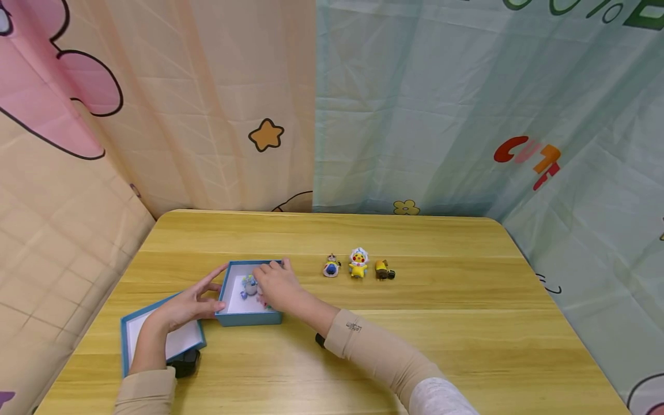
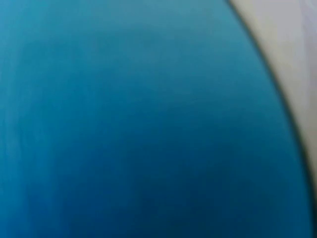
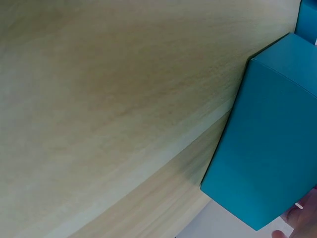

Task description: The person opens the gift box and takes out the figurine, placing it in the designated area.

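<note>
Resting on the wood-grained counter [image 1: 441,340], the rectangular blue box [image 1: 249,319] is being steadied at its left side by the left hand [image 1: 188,306], whose fingers are being held spread and fairly straight. On the white box floor, a grey-blue figurine [image 1: 251,287] is lying beside a pinkish figurine [image 1: 262,300], which is being partly covered by the right hand [image 1: 279,287]; whether its fingers are gripping anything cannot be told. The figurines are being judged light, stiff and slightly slippery, their small projections perhaps fragile, so a gentle pinch around the body is being favoured. The box, probably thin card, is being judged best held by its walls. Smooth, flat panels and crisp corners are being shown, and rounded, knobbly forms are being presented by the figurines.
</note>
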Tool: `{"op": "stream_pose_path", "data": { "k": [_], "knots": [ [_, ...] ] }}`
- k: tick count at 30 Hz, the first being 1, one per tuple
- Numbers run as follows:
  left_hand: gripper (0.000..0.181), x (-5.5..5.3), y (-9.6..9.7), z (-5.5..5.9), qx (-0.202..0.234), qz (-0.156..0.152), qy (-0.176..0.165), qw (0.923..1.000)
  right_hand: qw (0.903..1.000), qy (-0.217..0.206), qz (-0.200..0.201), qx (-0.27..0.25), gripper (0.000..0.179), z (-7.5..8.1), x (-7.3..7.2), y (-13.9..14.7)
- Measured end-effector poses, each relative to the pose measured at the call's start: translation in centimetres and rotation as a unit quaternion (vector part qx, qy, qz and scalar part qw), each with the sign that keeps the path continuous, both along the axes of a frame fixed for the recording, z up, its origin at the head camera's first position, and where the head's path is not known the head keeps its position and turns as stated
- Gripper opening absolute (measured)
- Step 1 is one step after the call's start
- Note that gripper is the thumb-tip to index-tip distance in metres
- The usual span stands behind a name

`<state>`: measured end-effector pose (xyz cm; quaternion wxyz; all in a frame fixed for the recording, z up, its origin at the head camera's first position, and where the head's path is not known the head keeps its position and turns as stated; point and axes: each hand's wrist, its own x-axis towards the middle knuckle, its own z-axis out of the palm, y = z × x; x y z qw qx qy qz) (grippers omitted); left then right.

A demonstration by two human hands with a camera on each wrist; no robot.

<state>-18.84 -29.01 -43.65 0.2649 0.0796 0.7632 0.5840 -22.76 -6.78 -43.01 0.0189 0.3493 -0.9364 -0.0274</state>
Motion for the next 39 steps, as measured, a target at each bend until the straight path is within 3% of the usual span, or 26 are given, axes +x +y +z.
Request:
{"op": "stream_pose_path", "data": {
  "k": [18,32,39],
  "knots": [
    [0.087,0.0,0.1,0.1,-0.003,0.005,-0.004,1.0,0.9996,0.016,-0.001,-0.021,0.025,0.5,0.0,0.1],
    [0.087,0.0,0.0,0.1,0.004,0.002,-0.007,1.0,0.9982,0.053,0.019,-0.02,0.024,0.5,0.1,0.4],
    [0.087,0.0,0.0,0.0,0.001,0.003,-0.007,1.0,0.9961,0.08,0.033,-0.019,0.022,1.2,0.0,1.2]
  ]
}}
